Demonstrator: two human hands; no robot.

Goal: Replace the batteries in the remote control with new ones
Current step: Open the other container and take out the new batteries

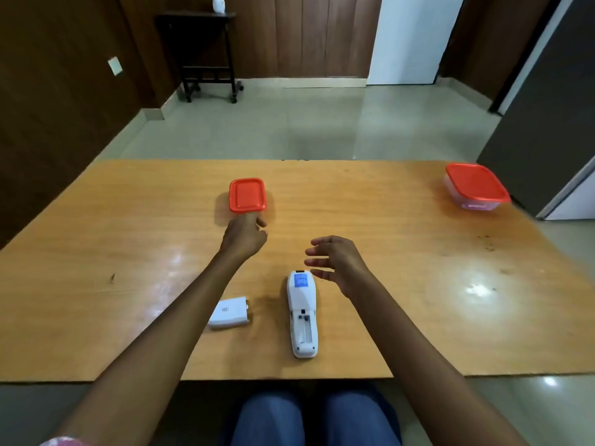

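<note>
Here the remote control (302, 313) lies face down on the table (402, 252), compartment bare, its cover (229, 313) beside it. The left hand (245, 235), fingers curled, reaches the near red-lidded box (247, 195); the right hand (338, 263) hovers, fingers spread and empty.

Blue label on remote (302, 312): print blurred, seemingly unreadable.

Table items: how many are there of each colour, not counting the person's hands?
Orange-lidded: 2, the near container by the left hand and the far container at the right corner.
White: 2, the remote control lying face down with its battery bay open, and its battery cover beside it.
Total: 4
</note>
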